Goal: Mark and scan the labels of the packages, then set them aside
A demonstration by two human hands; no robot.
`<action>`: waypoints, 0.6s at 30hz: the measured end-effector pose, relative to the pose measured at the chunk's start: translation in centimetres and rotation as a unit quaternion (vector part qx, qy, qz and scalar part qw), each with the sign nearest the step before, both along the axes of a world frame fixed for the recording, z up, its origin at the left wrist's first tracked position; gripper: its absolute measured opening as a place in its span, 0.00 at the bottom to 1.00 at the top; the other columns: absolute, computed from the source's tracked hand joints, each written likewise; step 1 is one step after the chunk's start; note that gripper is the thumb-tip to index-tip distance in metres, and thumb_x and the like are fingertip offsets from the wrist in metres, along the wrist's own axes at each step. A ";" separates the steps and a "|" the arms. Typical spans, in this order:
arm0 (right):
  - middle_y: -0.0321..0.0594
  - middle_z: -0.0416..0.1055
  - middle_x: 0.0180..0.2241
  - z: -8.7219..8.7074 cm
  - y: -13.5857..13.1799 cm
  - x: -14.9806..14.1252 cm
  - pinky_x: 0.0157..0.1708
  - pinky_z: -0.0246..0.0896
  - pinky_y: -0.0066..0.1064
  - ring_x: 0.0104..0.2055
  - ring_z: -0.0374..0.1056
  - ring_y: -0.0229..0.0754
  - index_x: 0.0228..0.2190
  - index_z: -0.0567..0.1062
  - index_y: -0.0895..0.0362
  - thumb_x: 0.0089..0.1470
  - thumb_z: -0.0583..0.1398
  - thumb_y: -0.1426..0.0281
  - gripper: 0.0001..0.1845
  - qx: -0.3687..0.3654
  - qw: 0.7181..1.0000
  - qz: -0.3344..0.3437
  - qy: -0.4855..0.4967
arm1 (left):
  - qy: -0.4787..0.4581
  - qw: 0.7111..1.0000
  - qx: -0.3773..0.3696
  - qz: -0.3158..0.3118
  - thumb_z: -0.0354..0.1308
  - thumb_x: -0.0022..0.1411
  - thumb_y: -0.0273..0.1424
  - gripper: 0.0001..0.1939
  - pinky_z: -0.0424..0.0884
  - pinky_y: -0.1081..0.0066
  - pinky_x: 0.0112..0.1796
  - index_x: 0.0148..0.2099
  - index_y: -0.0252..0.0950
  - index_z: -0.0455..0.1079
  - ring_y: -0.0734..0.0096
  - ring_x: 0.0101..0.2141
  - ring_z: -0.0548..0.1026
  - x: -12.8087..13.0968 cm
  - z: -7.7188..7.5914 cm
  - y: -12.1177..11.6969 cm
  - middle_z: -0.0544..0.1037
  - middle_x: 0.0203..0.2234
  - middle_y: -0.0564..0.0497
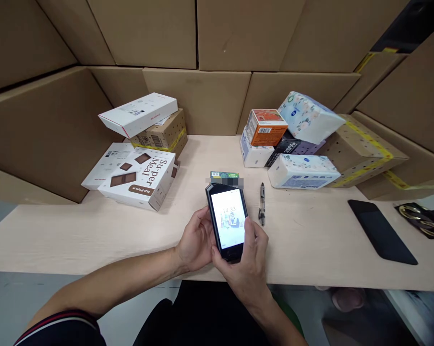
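I hold a black handheld device (227, 221) with a lit screen over the near edge of the light wooden table (310, 240). My left hand (194, 239) wraps its left side from below. My right hand (248, 254) grips its right side and bottom, thumb along the edge. Both hands are closed on it. Just beyond the device lies a small green card-like item (224, 177), flat on the table. A black pen (262, 203) lies to its right.
White "Super Meal" boxes (139, 178) and a cardboard box with a white box (139, 114) on top stand at the left. Tissue packs (303, 170), an orange box (266, 127) and a taped carton (361, 149) stand at the right. A dark phone (381, 231) and scissors (424, 220) lie far right. Cardboard walls surround.
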State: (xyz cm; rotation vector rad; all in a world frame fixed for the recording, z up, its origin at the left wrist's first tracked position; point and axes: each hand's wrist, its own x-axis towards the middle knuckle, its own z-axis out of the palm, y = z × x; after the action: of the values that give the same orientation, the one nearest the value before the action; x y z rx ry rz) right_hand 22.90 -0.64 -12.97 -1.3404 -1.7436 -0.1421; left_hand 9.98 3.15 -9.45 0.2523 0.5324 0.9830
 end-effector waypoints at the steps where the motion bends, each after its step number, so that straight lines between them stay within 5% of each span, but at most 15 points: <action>1: 0.60 0.63 0.54 0.0 0.0 0.0 0.45 0.77 0.53 0.54 0.68 0.59 0.70 0.51 0.63 0.53 0.67 0.64 0.51 0.001 1.000 0.000 0.003 | -0.002 1.000 0.002 0.000 0.58 0.64 0.46 0.21 0.65 0.52 0.61 0.49 0.36 0.76 0.49 0.57 0.75 0.0 0.0 0.0 0.83 0.47 0.45; 8: 0.63 0.65 0.54 0.3 0.3 0.9 0.45 0.77 0.52 0.55 0.69 0.60 0.70 0.51 0.67 0.51 0.69 0.65 0.54 0.060 0.998 0.011 0.009 | 0.000 0.996 0.088 -0.015 0.61 0.63 0.47 0.22 0.72 0.60 0.52 0.53 0.40 0.76 0.57 0.49 0.79 0.2 -0.2 0.1 0.82 0.45 0.49; 12: 0.62 0.67 0.53 0.8 0.0 4.2 0.45 0.74 0.54 0.53 0.69 0.61 0.70 0.51 0.64 0.50 0.70 0.63 0.55 0.066 0.997 -0.030 0.001 | 0.113 0.958 0.263 -0.031 0.59 0.66 0.45 0.23 0.74 0.65 0.45 0.61 0.47 0.72 0.63 0.44 0.79 -0.6 -1.1 0.4 0.81 0.48 0.48; 14: 0.62 0.68 0.53 1.2 -0.3 6.7 0.46 0.72 0.59 0.53 0.69 0.64 0.70 0.51 0.63 0.50 0.70 0.59 0.57 0.050 0.995 -0.082 -0.005 | 0.269 0.863 0.428 0.019 0.59 0.67 0.38 0.21 0.73 0.65 0.42 0.62 0.47 0.71 0.65 0.41 0.78 -1.2 -1.2 0.6 0.80 0.47 0.47; 16: 0.66 0.67 0.53 1.6 -0.5 9.6 0.48 0.69 0.63 0.54 0.68 0.69 0.71 0.49 0.65 0.49 0.69 0.55 0.59 0.005 0.990 -0.140 -0.012 | 0.430 0.685 0.577 0.112 0.61 0.65 0.29 0.21 0.73 0.64 0.41 0.59 0.46 0.73 0.65 0.40 0.75 -1.7 -1.1 0.8 0.78 0.44 0.47; 18: 0.69 0.68 0.52 1.8 -0.8 12.5 0.45 0.68 0.65 0.54 0.67 0.75 0.70 0.50 0.68 0.48 0.68 0.50 0.61 -0.068 0.977 -0.202 0.000 | 0.542 0.508 0.640 0.196 0.62 0.61 0.27 0.22 0.73 0.61 0.45 0.58 0.44 0.73 0.62 0.45 0.73 -1.9 -0.9 1.2 0.75 0.45 0.45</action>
State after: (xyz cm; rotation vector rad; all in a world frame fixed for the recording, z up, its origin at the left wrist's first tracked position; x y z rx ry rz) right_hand 35.39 -1.45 -11.17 -1.7864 -1.4817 -0.2522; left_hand 8.09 4.37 -10.34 2.3384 0.9012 1.4513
